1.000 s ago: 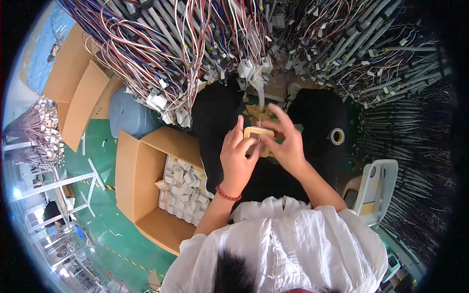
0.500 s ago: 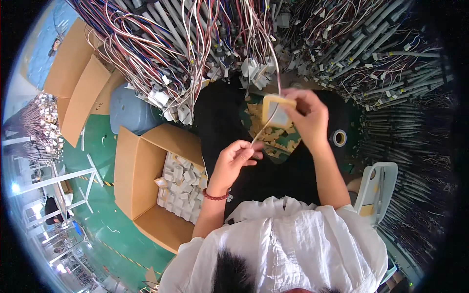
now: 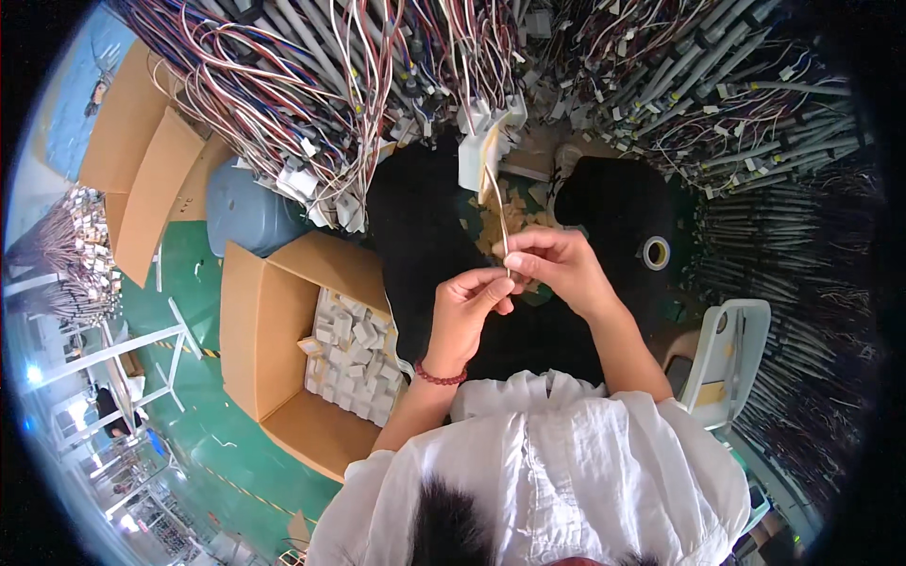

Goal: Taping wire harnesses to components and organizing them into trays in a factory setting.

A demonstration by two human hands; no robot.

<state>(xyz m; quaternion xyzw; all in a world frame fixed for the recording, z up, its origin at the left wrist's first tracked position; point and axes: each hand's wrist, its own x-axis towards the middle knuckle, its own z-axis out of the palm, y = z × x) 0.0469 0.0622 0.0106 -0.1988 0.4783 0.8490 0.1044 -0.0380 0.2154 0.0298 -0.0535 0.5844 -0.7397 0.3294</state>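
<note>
The wire [image 3: 501, 215] is pinched by the fingers of the left hand [image 3: 462, 314] and right hand [image 3: 568, 271], its long axis stretched forward from them toward the white box [image 3: 473, 164], nearer the right.

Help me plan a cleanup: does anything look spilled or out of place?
Tan scraps lie scattered between the person's legs, and a thin white strip lies loose on the green floor; both look like dropped litter.
</note>
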